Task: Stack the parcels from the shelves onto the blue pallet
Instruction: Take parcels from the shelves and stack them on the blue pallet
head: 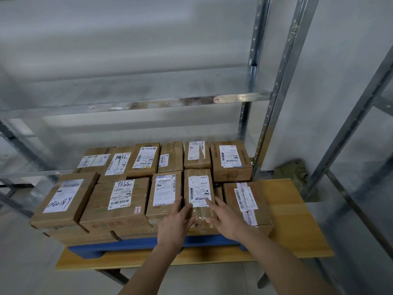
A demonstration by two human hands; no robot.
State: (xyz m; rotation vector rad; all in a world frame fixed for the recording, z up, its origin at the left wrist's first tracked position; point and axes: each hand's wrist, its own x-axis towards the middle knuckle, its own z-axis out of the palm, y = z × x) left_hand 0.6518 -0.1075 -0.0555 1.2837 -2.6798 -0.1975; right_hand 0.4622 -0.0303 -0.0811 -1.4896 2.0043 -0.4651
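Note:
Several brown cardboard parcels with white labels lie packed in rows on the blue pallet [136,243]. A narrow parcel [198,186] lies in the front row, right of centre. My left hand [176,224] presses its near left corner, with the thumb resting on the neighbouring parcel [163,190]. My right hand [226,218] holds its near right end, index finger on top by the label and thumb on the front face. The parcel rests on the stack between my two hands.
The pallet sits on a wooden table [297,211] with bare wood to its right. Metal shelves [136,103] stand behind and above, with uprights [278,86] at right. A green cloth [291,169] lies on the floor behind the table.

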